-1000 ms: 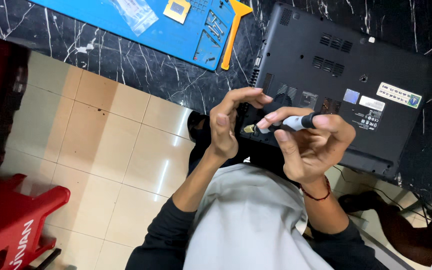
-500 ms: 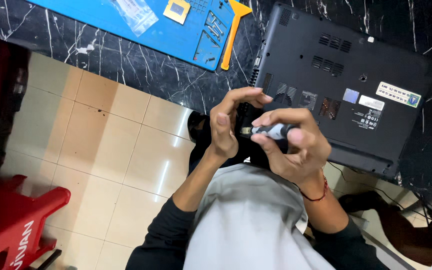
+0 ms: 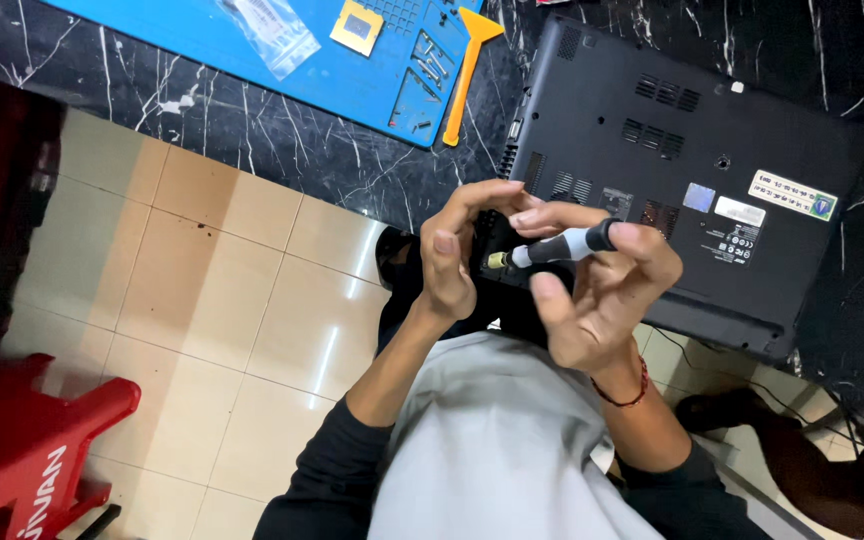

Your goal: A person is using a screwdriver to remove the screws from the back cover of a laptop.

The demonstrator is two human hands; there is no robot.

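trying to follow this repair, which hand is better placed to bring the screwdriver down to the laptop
Right, probably. The right hand already holds the grey screwdriver by its barrel and lies over the laptop. The left hand only pinches at the brass tip end.

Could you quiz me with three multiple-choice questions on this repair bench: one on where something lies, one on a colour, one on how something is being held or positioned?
1. Where does the orange pry tool lie?
A. on the floor
B. at the edge of the blue mat
C. on the red stool

2. What colour is the band on the right wrist?
A. red
B. green
C. white

3. How does the laptop lie?
A. open, screen up
B. standing on edge
C. shut, underside up

Answers:
1 B, its blade rests on the mat's corner.
2 A, the wrist band is red.
3 C, vents and labels face up, while the right hand and left hand hold a small screwdriver.
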